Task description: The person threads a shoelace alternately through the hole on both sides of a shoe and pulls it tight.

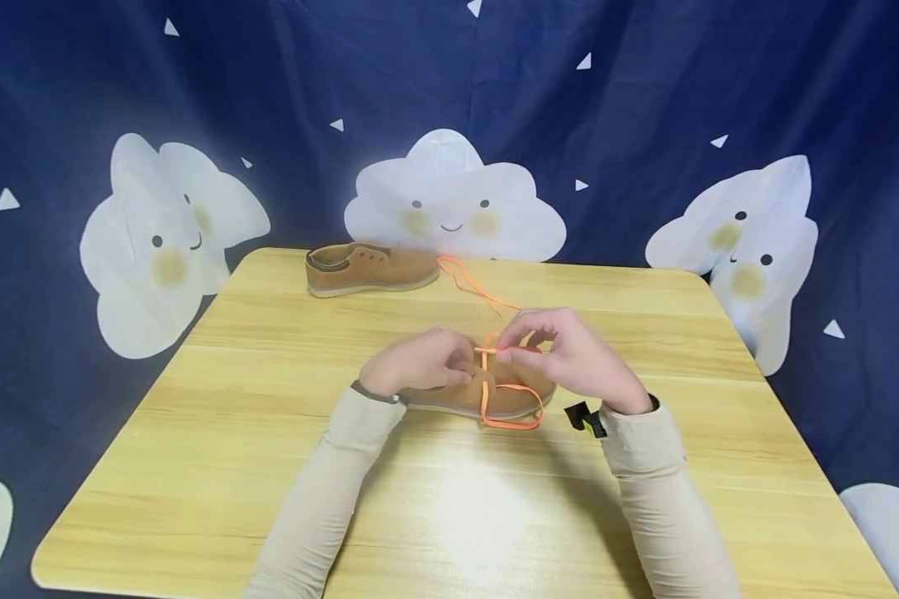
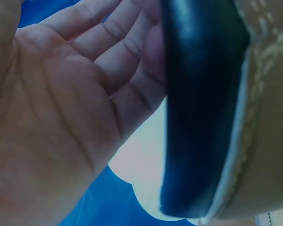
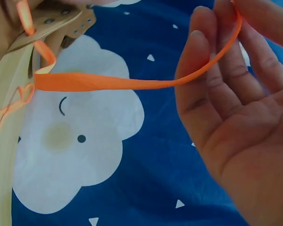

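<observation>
A brown shoe (image 1: 449, 401) lies on the table, toe to the right, with an orange lace (image 1: 515, 426) through its eyelets and looped over its near side. My right hand (image 1: 569, 353) pinches the lace between thumb and index finger above the shoe; in the right wrist view the lace (image 3: 104, 82) runs from the eyelets to the fingertips of that hand (image 3: 245, 113). My left hand (image 1: 423, 362) is at the shoe's opening, fingers curled round the eyelet flap. In the left wrist view the dark collar lining (image 2: 203, 108) hides the fingertips of the left hand (image 2: 70, 89).
A second brown shoe (image 1: 374, 270) without a lace in its eyelets stands at the table's back edge. Another orange lace (image 1: 468, 283) lies beside its toe. The wooden table (image 1: 217, 466) ends before a blue curtain (image 1: 300, 75) with white clouds.
</observation>
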A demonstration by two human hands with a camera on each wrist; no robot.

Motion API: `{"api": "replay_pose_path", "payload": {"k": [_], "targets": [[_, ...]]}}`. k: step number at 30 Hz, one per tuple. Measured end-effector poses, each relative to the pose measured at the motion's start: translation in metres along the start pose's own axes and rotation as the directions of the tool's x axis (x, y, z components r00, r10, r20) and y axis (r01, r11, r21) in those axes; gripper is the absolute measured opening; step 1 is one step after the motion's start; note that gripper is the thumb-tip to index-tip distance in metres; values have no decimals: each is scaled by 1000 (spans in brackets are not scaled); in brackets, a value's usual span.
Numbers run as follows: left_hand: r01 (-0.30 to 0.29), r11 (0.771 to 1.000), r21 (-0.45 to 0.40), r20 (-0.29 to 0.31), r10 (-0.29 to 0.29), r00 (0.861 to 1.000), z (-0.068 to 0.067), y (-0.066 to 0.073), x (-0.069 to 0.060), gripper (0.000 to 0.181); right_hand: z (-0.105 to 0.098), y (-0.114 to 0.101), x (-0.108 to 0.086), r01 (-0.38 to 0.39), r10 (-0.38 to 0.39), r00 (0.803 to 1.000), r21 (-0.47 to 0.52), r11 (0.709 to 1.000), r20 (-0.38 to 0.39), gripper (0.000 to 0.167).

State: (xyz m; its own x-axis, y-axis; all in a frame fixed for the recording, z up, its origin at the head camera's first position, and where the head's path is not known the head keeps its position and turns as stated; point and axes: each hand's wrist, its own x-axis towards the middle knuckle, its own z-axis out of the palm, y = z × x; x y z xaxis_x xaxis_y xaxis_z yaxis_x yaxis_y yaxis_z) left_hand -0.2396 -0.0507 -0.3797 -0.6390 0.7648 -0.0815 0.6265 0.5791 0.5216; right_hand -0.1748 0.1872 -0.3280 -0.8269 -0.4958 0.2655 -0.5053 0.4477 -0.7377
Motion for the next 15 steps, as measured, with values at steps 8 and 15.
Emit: {"api": "replay_pose_path", "payload": {"k": [8,15], "targets": [[17,999,31,4,-17,1000,0,3,0,7,10,4,2,-31,43,996,-152,988,77,11],[-4,999,38,7,4,1000,0,4,-1,5,24,7,6,-32,75,989,-309,950,129,14]]}}
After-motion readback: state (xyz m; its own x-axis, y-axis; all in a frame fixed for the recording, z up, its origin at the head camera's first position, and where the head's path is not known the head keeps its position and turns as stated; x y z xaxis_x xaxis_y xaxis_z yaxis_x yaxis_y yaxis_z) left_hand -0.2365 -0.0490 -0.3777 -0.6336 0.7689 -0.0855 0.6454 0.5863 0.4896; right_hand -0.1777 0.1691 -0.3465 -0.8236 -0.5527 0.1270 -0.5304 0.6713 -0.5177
